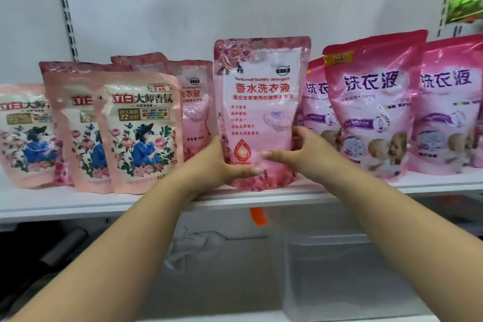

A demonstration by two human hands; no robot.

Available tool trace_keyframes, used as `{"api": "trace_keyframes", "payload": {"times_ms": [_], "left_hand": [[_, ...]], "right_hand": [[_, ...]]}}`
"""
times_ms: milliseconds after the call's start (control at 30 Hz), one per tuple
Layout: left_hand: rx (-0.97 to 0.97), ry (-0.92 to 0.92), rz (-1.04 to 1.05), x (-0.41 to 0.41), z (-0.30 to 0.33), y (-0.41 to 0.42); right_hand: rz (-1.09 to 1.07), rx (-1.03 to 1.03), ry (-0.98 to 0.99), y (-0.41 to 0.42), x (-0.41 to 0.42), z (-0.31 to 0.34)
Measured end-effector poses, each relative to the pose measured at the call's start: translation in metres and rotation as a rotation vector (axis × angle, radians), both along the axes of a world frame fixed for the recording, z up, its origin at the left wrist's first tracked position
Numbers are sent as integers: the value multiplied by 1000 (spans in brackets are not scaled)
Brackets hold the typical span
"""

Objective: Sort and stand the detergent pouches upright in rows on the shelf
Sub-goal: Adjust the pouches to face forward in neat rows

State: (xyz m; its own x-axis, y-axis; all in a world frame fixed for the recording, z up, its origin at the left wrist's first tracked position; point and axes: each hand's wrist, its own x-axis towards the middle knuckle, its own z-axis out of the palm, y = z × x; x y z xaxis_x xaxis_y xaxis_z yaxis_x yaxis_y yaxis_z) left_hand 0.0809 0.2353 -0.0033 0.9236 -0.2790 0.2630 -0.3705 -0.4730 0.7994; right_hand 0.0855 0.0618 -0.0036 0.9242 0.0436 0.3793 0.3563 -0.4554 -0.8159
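Both hands grip one pale pink rose-printed pouch [258, 112], which stands upright at the front middle of the white shelf [78, 204]. The left hand [222, 162] wraps the pouch's lower left edge, thumb pressed flat across the front near the bottom, the other fingers hidden behind. The right hand [300, 149] clasps the lower right edge, thumb laid on the front and fingers [300, 133] curled round the side. The pouch reads "Perfumed laundry detergent" above large red "香水洗衣液". Left of this pouch, another of the same rose design [194, 112] stands further back, and beyond it three peach pouches [142, 133] overlap in a row, marked "立白 大师香氛", "3.8元" and "72小时", with a hatted figure among roses. Right of the held pouch stand deeper pink pouches [371, 104] with purple "洗衣液"; one bears a yellow "NEW" tag. An orange tag [258, 215] hangs from the shelf edge just below the held pouch.
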Motion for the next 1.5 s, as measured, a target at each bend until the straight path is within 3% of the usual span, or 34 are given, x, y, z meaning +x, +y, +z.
{"api": "trace_keyframes", "payload": {"times_ms": [200, 600, 800, 900, 1033, 1133, 1233, 1300, 1333, 1433, 1500], "left_hand": [[-7, -9, -28, 12, -7, -17], [86, -101, 87, 12, -6, -25], [106, -118, 159, 1, -13, -35], [128, -159, 218, 0, -14, -37], [210, -168, 145, -13, -16, -12], [82, -329, 138, -37, -21, 33], [-217, -636, 407, -58, -21, 95], [-316, -722, 631, -56, -15, 133], [-333, -669, 675, -50, -13, 149], [-348, -281, 499, -30, -15, 175], [-291, -140, 331, -25, -18, 180]], "right_hand": [[34, -45, 107, -25, -9, -4], [48, 93, 15, -32, 7, -9], [-17, -32, -82, -34, 1, -17], [-114, -154, -167, -34, -3, -14], [-308, -283, -205, -25, -12, -22], [-485, -188, -457, -3, -35, -27], [-379, -127, -604, 53, -50, -25], [-227, -97, -507, 99, -45, -18], [-147, -44, -395, 121, -39, -12], [43, 339, 26, 171, -15, 1], [42, 478, 122, 190, -2, 2]]}}
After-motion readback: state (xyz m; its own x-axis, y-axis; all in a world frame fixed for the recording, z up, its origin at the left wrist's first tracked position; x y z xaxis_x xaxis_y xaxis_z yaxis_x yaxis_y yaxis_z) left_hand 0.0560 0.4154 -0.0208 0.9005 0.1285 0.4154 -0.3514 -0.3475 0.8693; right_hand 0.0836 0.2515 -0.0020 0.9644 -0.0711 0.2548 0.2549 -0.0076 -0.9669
